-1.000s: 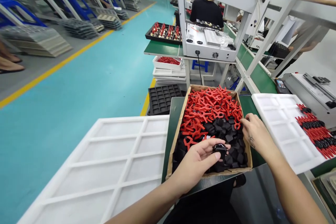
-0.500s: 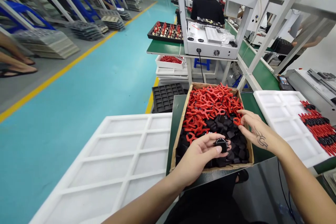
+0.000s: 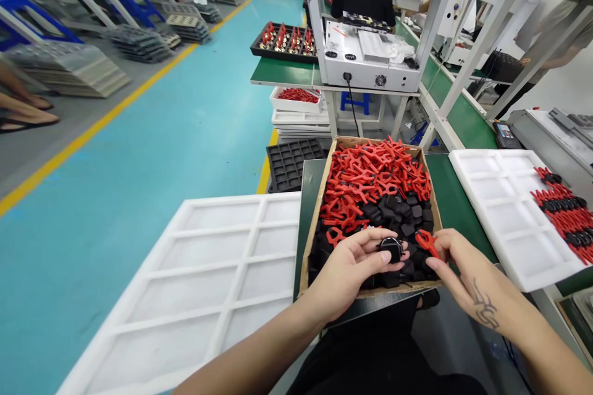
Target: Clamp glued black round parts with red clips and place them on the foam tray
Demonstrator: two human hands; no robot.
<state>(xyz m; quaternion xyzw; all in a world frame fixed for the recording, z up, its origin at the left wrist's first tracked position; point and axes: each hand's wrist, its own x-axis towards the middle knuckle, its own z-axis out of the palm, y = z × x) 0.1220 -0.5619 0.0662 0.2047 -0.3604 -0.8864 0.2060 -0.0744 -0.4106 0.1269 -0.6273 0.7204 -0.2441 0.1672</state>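
The left hand [image 3: 349, 268] pinches a small black plastic block [image 3: 390, 250] between thumb and fingers, while the right hand [image 3: 466, 274] pinches a red forked plastic piece [image 3: 427, 242] just beside it. Both hands sit over the near end of a shallow brown cardboard box [image 3: 313, 222] heaped with red and black parts, resting on the green counter [image 3: 451, 197]. White compartmented foam trays lie on both sides, the left tray [image 3: 194, 284] bare and the right tray [image 3: 507, 216] holding assembled red pieces.

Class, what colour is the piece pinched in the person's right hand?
Red, held by the right hand; head view.
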